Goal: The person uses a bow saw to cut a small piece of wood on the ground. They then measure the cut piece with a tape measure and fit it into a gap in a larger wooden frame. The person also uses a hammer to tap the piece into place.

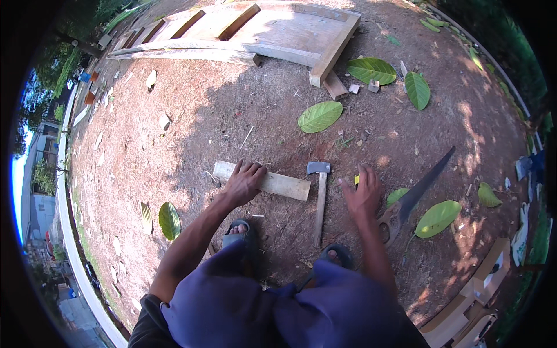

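Note:
A short flat piece of wooden board [287, 185] lies slantwise on the ground in front of my feet. Across its left part rests my left hand [246, 183], fingers curled over the far edge. Just right of the board is a hatchet [320, 200], its grey head pointing away from me and its wooden handle toward me. Further right, my right hand [363, 196] is low over the ground, thumb apart from the fingers. A small yellow thing [357, 180] shows between thumb and fingers, mostly hidden. Beside that forearm lies a handsaw [413, 198], its blade slanting away to the right.
A long ladder-like wooden frame [290, 55] lies across the far ground, with small wood offcuts [373, 86] near its right end. Large green leaves [320, 116] are scattered about. Cardboard pieces [464, 307] lie at the lower right. My sandalled feet [238, 228] flank the hatchet's handle.

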{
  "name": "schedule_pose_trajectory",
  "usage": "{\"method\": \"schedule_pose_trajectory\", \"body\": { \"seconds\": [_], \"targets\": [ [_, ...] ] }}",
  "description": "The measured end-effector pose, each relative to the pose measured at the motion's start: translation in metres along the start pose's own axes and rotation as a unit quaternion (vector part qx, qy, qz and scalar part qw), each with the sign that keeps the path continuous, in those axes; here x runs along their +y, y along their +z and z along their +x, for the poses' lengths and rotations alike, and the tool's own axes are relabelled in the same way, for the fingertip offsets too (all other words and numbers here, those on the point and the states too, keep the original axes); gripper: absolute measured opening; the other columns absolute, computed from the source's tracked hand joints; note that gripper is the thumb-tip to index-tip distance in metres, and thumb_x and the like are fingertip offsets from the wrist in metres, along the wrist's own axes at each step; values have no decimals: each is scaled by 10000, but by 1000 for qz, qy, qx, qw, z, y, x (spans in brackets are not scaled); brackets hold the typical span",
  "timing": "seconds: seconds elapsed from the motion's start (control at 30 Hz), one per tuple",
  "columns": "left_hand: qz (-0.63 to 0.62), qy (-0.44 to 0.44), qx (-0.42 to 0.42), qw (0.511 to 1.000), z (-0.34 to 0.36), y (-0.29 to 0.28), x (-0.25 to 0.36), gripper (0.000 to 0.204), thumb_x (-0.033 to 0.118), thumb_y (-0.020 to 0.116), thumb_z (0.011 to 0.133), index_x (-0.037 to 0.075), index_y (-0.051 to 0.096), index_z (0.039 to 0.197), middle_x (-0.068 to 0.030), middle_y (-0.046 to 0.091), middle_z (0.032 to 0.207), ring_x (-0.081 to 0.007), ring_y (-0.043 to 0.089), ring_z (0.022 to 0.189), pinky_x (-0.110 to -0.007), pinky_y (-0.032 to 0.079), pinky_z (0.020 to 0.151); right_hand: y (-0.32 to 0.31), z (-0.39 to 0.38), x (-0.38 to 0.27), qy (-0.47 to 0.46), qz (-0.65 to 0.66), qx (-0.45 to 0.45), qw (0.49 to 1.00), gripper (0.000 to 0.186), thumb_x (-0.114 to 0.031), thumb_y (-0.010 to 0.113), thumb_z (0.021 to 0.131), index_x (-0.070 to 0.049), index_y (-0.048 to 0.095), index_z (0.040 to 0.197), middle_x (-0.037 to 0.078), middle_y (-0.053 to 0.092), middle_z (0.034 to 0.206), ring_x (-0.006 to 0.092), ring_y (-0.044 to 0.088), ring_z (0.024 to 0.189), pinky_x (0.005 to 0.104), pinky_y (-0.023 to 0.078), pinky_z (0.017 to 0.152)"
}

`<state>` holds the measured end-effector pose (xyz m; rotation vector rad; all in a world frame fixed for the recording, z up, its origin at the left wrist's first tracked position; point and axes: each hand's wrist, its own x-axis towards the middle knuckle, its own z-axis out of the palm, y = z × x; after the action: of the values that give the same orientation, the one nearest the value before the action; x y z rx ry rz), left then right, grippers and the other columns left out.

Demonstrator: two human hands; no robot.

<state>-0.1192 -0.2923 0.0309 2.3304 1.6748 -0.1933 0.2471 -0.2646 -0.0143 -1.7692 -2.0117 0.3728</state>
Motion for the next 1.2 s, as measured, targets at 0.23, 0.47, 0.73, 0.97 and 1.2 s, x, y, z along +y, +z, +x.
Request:
{"method": "schedule_pose_trajectory", "body": {
  "seconds": [0.23,0.47,0.73,0.97,1.2],
  "targets": [
    [70,137,96,983,33,-80,41,576,200,797,738,50,517,1218,-134,579,1230,-318,562,1201,-472,435,1057,-35,-8,-49,-36,272,-59,960,799,-417,778,868,14,435,1446,265,517,1391,430,517,1299,491,448,1062],
    [198,308,132,921,96,-136,48,480,284,683,867,41,498,1237,-146,535,1149,-327,547,1151,-498,449,1009,-58,18,-50,78,357,-93,926,705,-217,838,826,-1,464,1383,211,666,1180,327,676,1079,435,517,937],
    [96,254,65,960,160,-125,-19,702,530,724,866,41,485,1310,-143,503,1166,-275,539,1133,-457,480,923,-74,123,-81,3,148,-169,974,583,-256,837,813,-3,494,1210,242,651,1098,389,670,1019,487,530,879],
    [40,251,112,961,227,-110,-110,465,391,728,875,97,560,1193,-60,560,1121,-231,546,1106,-416,457,920,-45,230,-139,-133,-49,-242,960,398,-182,751,861,-12,484,1102,224,595,1039,403,642,952,500,527,796],
    [-50,255,169,951,284,-129,-161,448,286,767,823,96,584,1185,-73,572,1120,-274,538,1119,-433,453,982,-29,278,-180,-95,-105,-176,974,449,-186,734,875,17,504,1204,222,573,1079,414,616,977,503,513,843]
  ]
}}
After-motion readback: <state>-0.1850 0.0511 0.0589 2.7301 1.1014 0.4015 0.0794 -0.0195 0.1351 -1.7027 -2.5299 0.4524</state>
